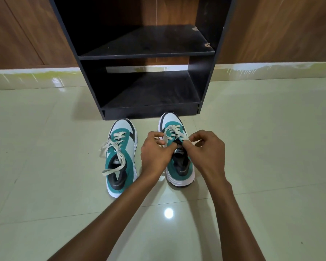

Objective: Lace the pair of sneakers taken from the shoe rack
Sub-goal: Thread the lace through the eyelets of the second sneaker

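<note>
Two teal, white and black sneakers stand side by side on the tiled floor, toes toward the rack. The left sneaker (121,157) has a loose cream lace (112,150) trailing over its left side and across its opening. On the right sneaker (179,166), both hands work at the tongue. My left hand (156,151) and my right hand (207,149) pinch the cream lace (174,131) near the upper eyelets, fingertips almost touching. The lace ends are hidden under my fingers.
A black shoe rack (145,53) with two bare shelves stands just beyond the sneakers' toes, against a wood-panelled wall (280,29). Glossy pale tiles (55,166) stretch left, right and toward me.
</note>
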